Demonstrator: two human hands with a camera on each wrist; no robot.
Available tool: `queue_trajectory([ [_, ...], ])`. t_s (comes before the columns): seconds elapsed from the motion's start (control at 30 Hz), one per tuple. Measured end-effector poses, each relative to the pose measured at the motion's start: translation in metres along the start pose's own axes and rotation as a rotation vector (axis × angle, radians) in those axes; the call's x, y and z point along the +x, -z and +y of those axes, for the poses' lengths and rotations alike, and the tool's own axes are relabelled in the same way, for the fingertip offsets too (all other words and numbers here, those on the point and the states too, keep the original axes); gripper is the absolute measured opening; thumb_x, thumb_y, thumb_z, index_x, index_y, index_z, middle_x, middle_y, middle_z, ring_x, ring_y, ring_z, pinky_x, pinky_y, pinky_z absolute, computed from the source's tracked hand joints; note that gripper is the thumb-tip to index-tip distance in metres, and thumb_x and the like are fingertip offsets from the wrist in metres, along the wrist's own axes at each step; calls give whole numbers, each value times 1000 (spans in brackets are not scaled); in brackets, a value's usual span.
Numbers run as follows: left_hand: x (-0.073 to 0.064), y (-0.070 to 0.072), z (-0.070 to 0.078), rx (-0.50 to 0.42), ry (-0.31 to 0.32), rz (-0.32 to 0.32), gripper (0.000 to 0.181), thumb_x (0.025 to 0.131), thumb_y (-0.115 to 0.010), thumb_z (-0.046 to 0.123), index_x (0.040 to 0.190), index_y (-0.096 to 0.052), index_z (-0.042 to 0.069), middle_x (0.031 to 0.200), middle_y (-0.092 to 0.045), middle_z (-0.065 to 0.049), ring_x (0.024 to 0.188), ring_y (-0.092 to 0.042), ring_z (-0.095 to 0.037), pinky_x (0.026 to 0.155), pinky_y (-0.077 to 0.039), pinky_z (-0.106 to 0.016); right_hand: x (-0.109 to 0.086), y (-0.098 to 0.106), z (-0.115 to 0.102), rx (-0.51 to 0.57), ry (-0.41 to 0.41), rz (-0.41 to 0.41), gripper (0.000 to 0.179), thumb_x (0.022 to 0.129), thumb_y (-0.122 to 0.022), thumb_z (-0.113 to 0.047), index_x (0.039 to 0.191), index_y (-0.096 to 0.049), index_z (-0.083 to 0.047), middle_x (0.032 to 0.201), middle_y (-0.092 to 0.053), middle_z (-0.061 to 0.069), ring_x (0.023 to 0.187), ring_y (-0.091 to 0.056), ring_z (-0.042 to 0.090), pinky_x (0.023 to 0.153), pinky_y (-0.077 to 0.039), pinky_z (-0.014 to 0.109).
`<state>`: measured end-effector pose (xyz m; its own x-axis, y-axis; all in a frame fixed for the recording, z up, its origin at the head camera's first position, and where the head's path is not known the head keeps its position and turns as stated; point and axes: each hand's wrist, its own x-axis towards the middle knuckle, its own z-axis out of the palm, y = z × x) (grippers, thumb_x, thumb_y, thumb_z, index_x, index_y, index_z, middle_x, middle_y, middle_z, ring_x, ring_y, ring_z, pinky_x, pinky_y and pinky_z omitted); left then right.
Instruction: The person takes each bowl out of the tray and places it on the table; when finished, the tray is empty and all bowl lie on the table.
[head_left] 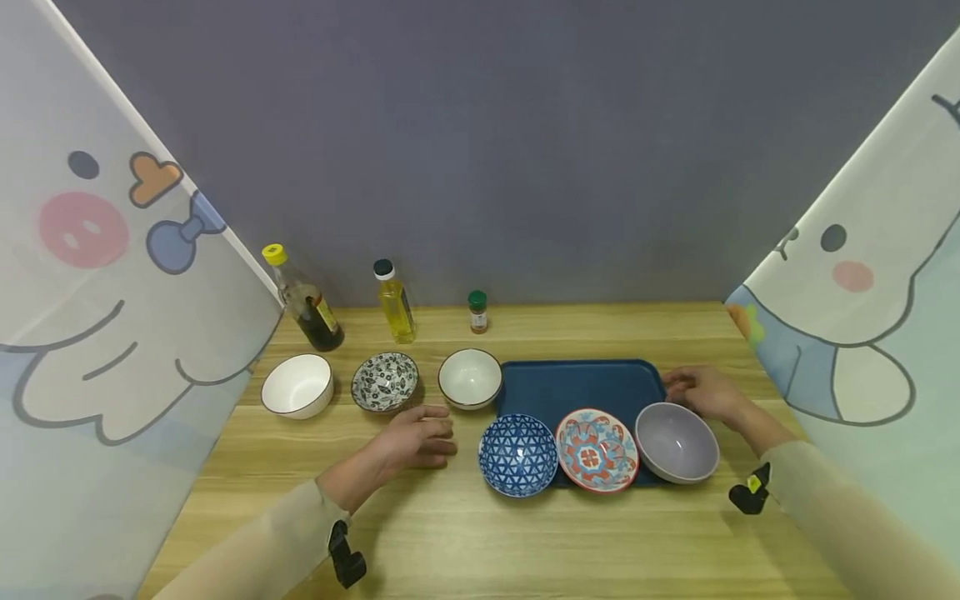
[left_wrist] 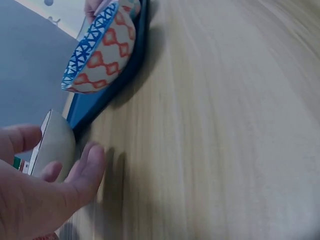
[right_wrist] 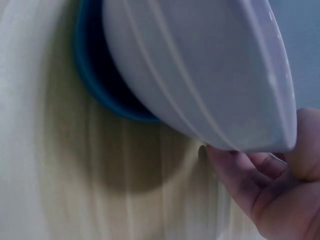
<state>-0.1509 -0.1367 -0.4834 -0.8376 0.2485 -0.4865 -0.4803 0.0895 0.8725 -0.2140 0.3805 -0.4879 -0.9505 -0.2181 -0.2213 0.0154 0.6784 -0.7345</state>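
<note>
My left hand (head_left: 415, 439) hovers above the table with its fingers spread and nothing in them. It is nearest to a black-and-white floral bowl (head_left: 385, 382) and a white bowl with a dark rim (head_left: 470, 379). At the tray's right edge is my right hand (head_left: 701, 392), its fingers loosely bent just behind a lavender bowl (head_left: 677, 443). In the right wrist view the fingers (right_wrist: 240, 175) lie close by the lavender bowl's side; contact is unclear. A blue triangle-patterned bowl (head_left: 518, 456) and a red-and-blue patterned bowl (head_left: 597, 450) stand beside the lavender one, along the front of the blue tray (head_left: 581, 385).
Another white bowl (head_left: 298, 386) stands at the far left. Behind the bowls are a dark sauce bottle with a yellow cap (head_left: 315, 317), an oil bottle (head_left: 396, 308) and a small green-capped jar (head_left: 477, 312). A grey wall (head_left: 495, 167) rises behind the table.
</note>
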Motion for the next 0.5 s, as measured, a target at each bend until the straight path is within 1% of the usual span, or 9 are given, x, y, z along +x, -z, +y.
queue_trajectory([
  [0.1,-4,-3,-4,28,-6,-109,54,103,-58,14,150,-39,-6,137,-57,-31,110,-71,-36,89,-63,-46,2,2,-1,51,4,-18,45,92,-65,1,131,-53,20,103,-72,25,83,-67,14,63,-59,27],
  [0.17,-5,-7,-6,44,-13,-169,57,103,-59,15,150,-37,-7,138,-57,-31,112,-70,-38,89,-63,-47,4,2,0,77,1,-23,48,93,-67,-1,133,-51,20,105,-72,27,81,-68,14,63,-61,29],
  [0.23,-6,-12,-8,54,-12,-208,61,101,-61,16,152,-36,-7,138,-57,-29,115,-69,-40,89,-63,-47,5,2,0,92,-11,-16,51,93,-70,-3,135,-51,19,106,-72,27,79,-69,14,63,-62,30],
  [0.33,-6,-18,-10,68,-21,-254,69,100,-64,18,156,-31,-4,140,-57,-28,118,-67,-43,90,-62,-49,6,1,2,85,-6,-14,52,93,-70,-4,135,-50,19,105,-72,26,79,-69,15,62,-62,31],
  [0.5,-3,-27,-11,76,-51,-321,82,97,-69,16,162,-21,2,149,-48,-31,120,-65,-40,92,-61,-53,9,1,2,107,3,-13,53,90,-69,3,136,-48,19,99,-72,23,79,-70,15,62,-62,31],
])
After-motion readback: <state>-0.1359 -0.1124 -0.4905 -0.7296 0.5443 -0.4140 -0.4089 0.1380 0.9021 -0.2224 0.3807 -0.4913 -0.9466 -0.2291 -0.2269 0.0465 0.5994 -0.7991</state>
